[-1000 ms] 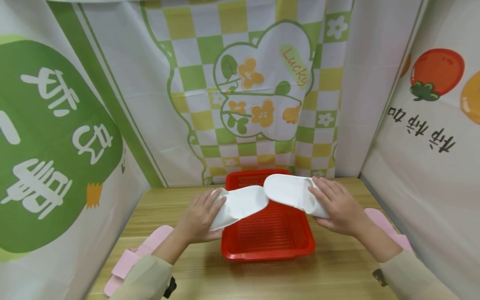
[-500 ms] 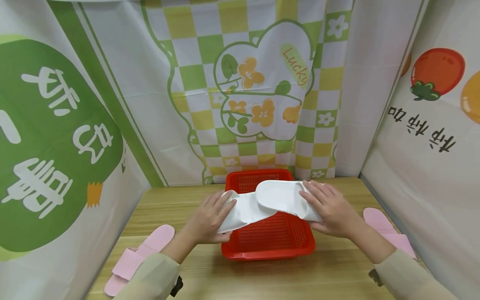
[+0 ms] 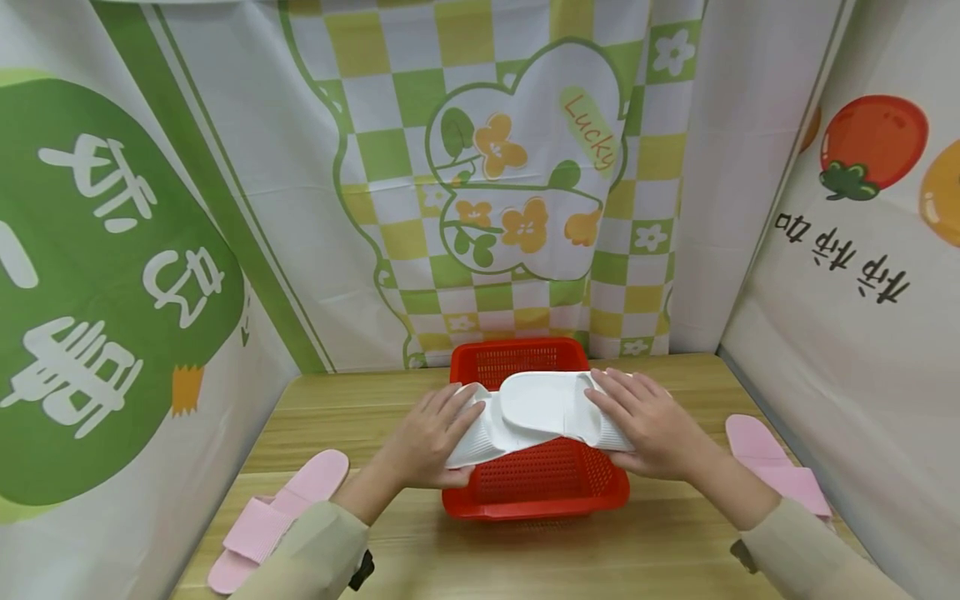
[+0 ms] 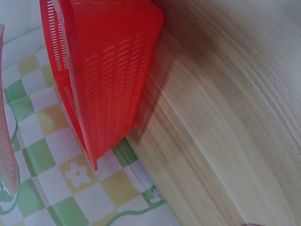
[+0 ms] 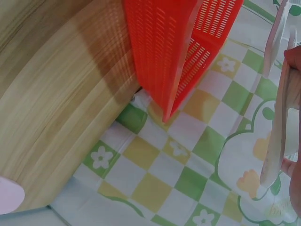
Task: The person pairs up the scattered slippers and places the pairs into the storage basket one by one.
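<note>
My left hand (image 3: 431, 439) grips a white slipper (image 3: 474, 446) by its strap end, thumb beneath and fingers over the top. On the other side my right hand (image 3: 651, 425) holds a second white slipper (image 3: 534, 402) the same way. The toe-to-heel lengths point inward, and the right slipper's free end overlaps the left one. Both are held above a red perforated basket (image 3: 536, 507), which shows from the side in both wrist views. In the right wrist view, part of the right hand (image 5: 294, 141) appears at the edge with its slipper (image 5: 276, 127).
A pink slipper (image 3: 281, 518) lies on the wooden table (image 3: 360, 550) at the left, and another pink slipper (image 3: 776, 467) at the right. Patterned cloth (image 3: 525, 167) hangs behind, with printed cloth walls on both sides.
Both hands have moved inward and slightly down. The two white slippers, earlier meeting only at their ends, now overlap, the right one on top of the left.
</note>
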Motion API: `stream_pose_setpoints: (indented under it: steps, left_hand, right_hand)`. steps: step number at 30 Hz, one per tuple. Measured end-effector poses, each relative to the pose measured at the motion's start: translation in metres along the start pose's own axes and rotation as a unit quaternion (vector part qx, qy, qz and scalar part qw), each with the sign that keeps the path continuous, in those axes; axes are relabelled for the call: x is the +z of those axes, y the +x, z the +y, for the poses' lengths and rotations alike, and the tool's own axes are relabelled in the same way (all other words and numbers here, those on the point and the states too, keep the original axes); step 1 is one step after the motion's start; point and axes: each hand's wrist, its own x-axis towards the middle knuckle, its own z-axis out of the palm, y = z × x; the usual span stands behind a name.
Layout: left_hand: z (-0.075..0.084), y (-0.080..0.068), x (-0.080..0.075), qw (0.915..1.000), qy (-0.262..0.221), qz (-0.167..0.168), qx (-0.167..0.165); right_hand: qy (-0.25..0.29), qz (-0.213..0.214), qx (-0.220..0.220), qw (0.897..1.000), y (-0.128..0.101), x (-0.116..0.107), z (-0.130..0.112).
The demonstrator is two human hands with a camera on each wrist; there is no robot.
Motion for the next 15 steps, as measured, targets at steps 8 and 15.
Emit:
stream_pose_setpoints:
  steps: [8,15]
  left_hand:
    - [0.0024,0.0025,0.001,1.0,0.0,0.004,0.003]
    - [0.0031,0.0047,0.0,0.9999,-0.007,-0.002,0.016]
  right_hand:
    - [0.001,-0.009,-0.008,1.0,0.0048,-0.0007,-0.0055]
    - [0.002,-0.017,-0.011,1.0,0.006,-0.0005,-0.0086]
